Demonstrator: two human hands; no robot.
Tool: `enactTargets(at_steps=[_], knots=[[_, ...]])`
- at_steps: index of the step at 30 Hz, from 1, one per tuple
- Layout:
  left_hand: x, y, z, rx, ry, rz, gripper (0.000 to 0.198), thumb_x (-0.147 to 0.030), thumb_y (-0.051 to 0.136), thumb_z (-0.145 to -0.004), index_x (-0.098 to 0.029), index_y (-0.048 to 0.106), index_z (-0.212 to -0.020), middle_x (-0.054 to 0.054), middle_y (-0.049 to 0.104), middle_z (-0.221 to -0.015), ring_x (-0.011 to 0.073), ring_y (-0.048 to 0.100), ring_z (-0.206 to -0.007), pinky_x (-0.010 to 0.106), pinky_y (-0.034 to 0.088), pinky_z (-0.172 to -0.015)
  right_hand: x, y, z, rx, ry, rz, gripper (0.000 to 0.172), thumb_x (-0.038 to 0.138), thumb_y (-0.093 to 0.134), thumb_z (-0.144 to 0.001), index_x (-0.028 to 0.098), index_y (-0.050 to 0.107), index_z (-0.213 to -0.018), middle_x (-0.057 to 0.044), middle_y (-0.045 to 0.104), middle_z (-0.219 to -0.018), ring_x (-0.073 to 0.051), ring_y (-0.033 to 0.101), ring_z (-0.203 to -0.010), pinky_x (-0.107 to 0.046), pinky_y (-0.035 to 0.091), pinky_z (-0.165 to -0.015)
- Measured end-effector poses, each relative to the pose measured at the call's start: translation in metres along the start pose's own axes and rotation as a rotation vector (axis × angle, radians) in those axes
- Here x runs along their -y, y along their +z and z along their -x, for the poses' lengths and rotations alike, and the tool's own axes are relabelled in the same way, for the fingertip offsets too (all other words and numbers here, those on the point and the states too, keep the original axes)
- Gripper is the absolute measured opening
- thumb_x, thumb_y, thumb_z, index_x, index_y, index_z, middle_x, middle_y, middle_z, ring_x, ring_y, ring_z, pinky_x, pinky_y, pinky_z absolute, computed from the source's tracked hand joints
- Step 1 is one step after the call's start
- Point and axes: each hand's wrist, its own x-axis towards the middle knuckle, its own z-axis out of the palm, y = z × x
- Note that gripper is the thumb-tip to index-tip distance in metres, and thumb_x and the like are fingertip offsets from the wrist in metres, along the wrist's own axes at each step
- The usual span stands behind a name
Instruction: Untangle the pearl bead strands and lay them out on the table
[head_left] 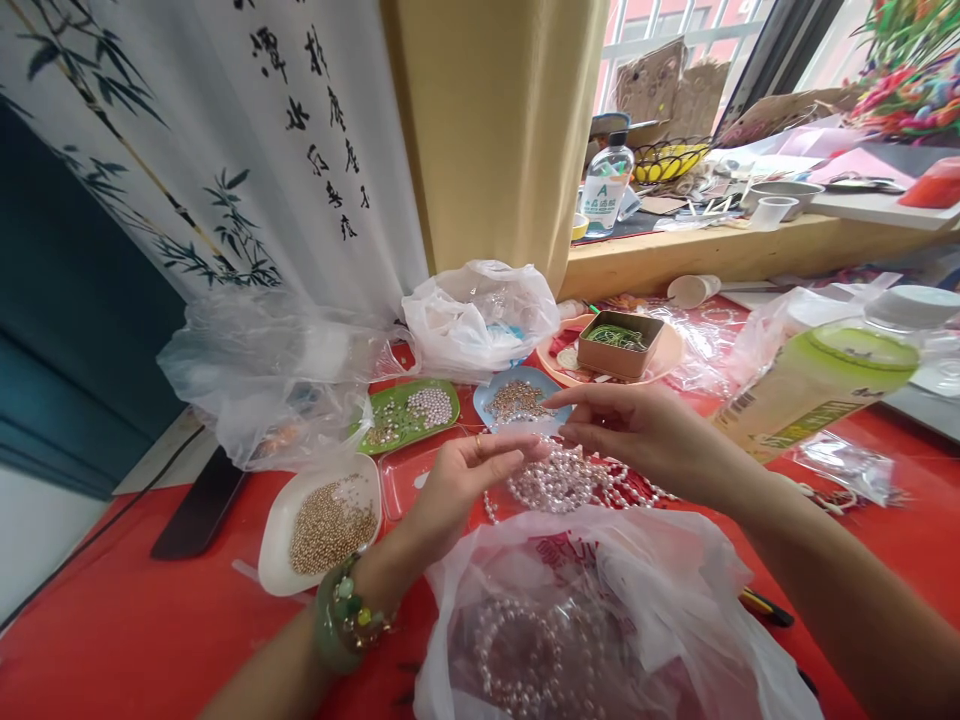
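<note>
Clock positions refer to the gap between the hands. White dish (271,560), 8 o'clock, and green tray (411,437), 9 o'clock: rims presumably keep loose beads sorted. Left hand (461,478): fingers point inward, thumb near them; grip cannot be determined. Blue dish (484,394), 11 o'clock: likely set within easy reach. Pearl strands (559,482), 5 o'clock: piled together. Right hand (637,422): forearm from 4 o'clock, index extended; grip cannot be determined.

This is a beading workspace in a homely room: the red-covered bench (135,610) carries a white dish (271,545) of gold beads (326,530) and strung pearly beads (555,482). Behind the bench are a bamboo-print curtain (225,90) and a cluttered windowsill (675,250).
</note>
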Motion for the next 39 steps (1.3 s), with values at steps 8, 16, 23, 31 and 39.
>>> enactTargets(at_steps=[8, 16, 23, 31, 39], knots=[[0.002, 0.003, 0.0, -0.061, -0.07, 0.054, 0.023, -0.026, 0.063, -0.075, -0.016, 0.068, -0.094, 0.009, 0.07, -0.09, 0.0165, 0.063, -0.084, 0.031, 0.045, -0.082, 0.01, 0.013, 0.006, -0.333, -0.457, 0.52, 0.016, 0.022, 0.049, -0.084, 0.017, 0.064, -0.088, -0.008, 0.064, -0.086, -0.019, 0.057, -0.079, -0.032, 0.045, -0.066], [-0.008, 0.012, 0.008, 0.049, 0.039, -0.203, 0.022, -0.024, 0.054, -0.081, -0.016, 0.068, -0.096, 0.004, 0.068, -0.082, 0.0136, 0.057, -0.075, 0.025, 0.043, -0.07, 0.018, 0.028, 0.015, -0.304, -0.574, 0.79, 0.016, 0.013, 0.05, -0.082, 0.014, 0.065, -0.08, -0.006, 0.061, -0.071, -0.016, 0.05, -0.063, -0.028, 0.038, -0.051], [-0.01, 0.012, 0.013, 0.08, 0.098, -0.341, 0.027, -0.027, 0.046, -0.085, -0.015, 0.066, -0.1, 0.004, 0.066, -0.084, 0.0147, 0.055, -0.078, 0.025, 0.041, -0.068, 0.024, 0.028, 0.017, -0.304, -0.706, 0.931, 0.026, 0.009, 0.043, -0.083, 0.012, 0.065, -0.071, -0.007, 0.059, -0.063, -0.018, 0.051, -0.06, -0.03, 0.035, -0.045], [-0.01, 0.016, 0.012, 0.117, 0.07, -0.247, 0.026, -0.025, 0.047, -0.085, -0.016, 0.065, -0.102, 0.003, 0.067, -0.088, 0.0136, 0.057, -0.08, 0.025, 0.042, -0.074, 0.013, 0.033, 0.01, -0.362, -0.708, 0.798, 0.021, 0.008, 0.046, -0.081, 0.012, 0.064, -0.07, -0.006, 0.059, -0.061, -0.016, 0.05, -0.057, -0.028, 0.038, -0.045], [-0.016, 0.007, 0.012, -0.108, -0.013, -0.075, 0.019, -0.021, 0.052, -0.081, -0.016, 0.067, -0.092, 0.007, 0.069, -0.096, 0.0166, 0.062, -0.088, 0.029, 0.047, -0.078, -0.01, -0.001, -0.013, -0.593, -0.079, 0.023, 0.01, 0.014, 0.053, -0.07, 0.02, 0.06, -0.065, -0.001, 0.061, -0.061, -0.012, 0.054, -0.053, -0.026, 0.044, -0.048]])
